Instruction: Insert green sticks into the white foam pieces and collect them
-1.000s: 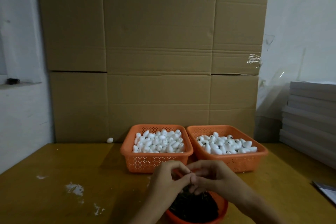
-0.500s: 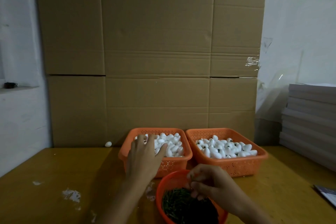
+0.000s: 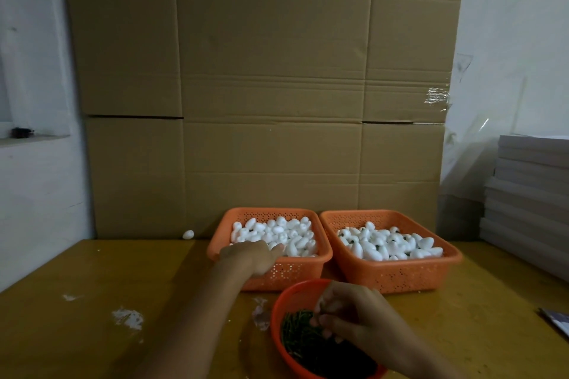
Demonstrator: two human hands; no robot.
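Presently, your left hand (image 3: 252,255), fingers (image 3: 275,248) outstretched, lies over the foam pieces (image 3: 277,234) for picking, while your right hand (image 3: 348,314), fingers curled among the green sticks (image 3: 295,329), seeks one, grasp indiscernible.

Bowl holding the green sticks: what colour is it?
The bowl is orange-red; the head view shows it.

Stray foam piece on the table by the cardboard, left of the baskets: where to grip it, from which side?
Come at the stray foam piece from above and the front: the cardboard stands right behind it, so the back is closed. It is a small ovoid lying on the table; probably pinch its left and right flanks, which are free. The left hand is nearer.
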